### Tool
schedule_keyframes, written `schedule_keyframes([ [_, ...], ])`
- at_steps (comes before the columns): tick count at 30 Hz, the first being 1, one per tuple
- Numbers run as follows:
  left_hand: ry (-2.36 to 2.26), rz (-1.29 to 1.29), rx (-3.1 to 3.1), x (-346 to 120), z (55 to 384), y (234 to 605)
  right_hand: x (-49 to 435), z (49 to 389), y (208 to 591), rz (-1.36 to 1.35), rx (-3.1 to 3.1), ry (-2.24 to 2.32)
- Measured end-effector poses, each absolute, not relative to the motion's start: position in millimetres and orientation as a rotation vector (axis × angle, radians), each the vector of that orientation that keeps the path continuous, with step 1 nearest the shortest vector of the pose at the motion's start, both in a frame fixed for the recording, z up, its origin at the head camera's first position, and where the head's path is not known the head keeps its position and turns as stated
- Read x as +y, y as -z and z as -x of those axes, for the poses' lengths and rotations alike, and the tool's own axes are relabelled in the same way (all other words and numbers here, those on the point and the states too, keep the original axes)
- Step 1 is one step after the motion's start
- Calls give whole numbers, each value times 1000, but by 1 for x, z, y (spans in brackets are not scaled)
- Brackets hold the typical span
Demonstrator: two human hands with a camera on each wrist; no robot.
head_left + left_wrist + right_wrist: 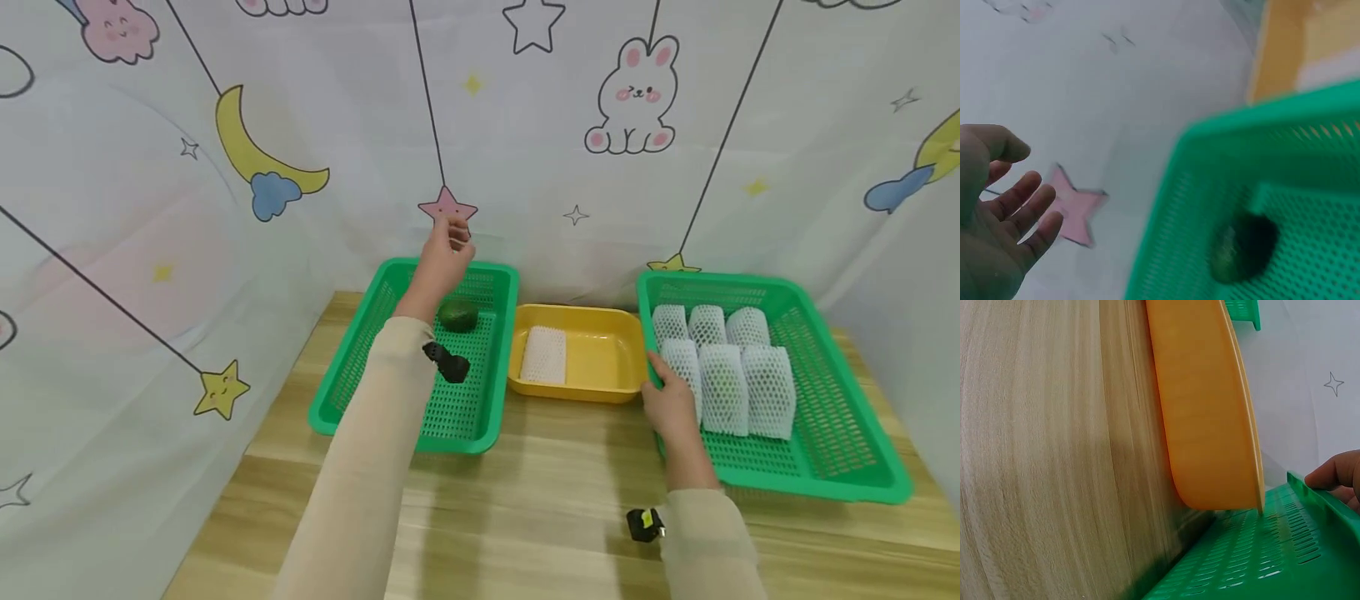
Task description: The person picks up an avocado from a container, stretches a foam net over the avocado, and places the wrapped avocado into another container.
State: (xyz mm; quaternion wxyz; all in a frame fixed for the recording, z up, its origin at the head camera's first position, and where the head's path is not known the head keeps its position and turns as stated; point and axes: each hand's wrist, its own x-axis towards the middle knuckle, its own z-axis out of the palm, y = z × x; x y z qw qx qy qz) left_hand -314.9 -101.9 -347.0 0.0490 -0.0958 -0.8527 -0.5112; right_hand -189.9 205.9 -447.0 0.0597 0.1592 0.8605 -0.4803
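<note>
My left hand (pixel 447 258) is raised over the far end of the left green basket (pixel 321 417), fingers loosely bent and nothing in them. Below it, a dark green avocado (pixel 458 316) lies on that basket's floor; the left wrist view shows the avocado (pixel 1244 248) off to the hand's right. My right hand (pixel 670 404) grips the left rim of the right green basket (pixel 832 487). In the right wrist view its fingers (pixel 1329 475) bend over this rim. Several pieces in white foam nets (pixel 723 387) stand in two rows inside the right basket.
Between the baskets sits a yellow tray (pixel 600 354) with one white foam net (pixel 544 356) lying in its left part. All stand on a wood-grain table (pixel 525 500). A printed cloth (pixel 525 150) hangs close behind and at both sides.
</note>
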Motion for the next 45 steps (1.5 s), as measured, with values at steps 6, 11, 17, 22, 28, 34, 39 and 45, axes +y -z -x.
schedule_keyframes([
  [6,780,229,-3234,-125,346,432,205,188,452,-472,2599,1484],
  [11,509,293,-3377,-128,350,466,205,185,452,-486,2595,1481],
  [17,351,380,-3459,-121,352,461,208,186,446,-502,2634,1494],
  [22,292,378,-3526,-126,345,457,205,185,447,-536,2616,1516],
  [28,536,427,-3568,-131,342,457,205,187,450,-520,2639,1503],
  [34,637,534,-3461,-139,341,438,207,189,450,-509,2665,1452],
  [39,652,609,-3361,-139,332,412,210,191,449,-492,2667,1427],
  [45,639,663,-3284,-130,319,389,214,189,449,-500,2596,1503],
])
